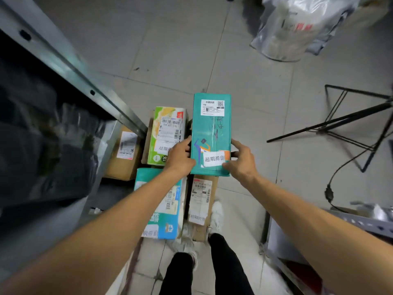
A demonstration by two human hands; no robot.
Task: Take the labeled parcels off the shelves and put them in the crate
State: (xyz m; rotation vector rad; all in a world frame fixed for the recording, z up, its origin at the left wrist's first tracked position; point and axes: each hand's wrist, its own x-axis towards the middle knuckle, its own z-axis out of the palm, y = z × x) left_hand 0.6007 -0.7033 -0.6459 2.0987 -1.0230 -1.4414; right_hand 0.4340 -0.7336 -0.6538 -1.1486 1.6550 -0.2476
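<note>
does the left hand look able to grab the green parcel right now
Probably not yet: the left hand and right hand both grip the teal parcel. The green parcel lies close beside, mostly uncovered.

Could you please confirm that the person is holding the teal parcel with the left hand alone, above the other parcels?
Not quite: the head view shows both hands on it. The left hand grips the teal parcel at its left edge, and the right hand grips its right edge, above the other parcels.

A parcel depot or storeroom: metal shelving [85,81] on the left, labeled parcels [168,133] on a tiled floor [170,50], bagged packages [297,28] far right.
</note>
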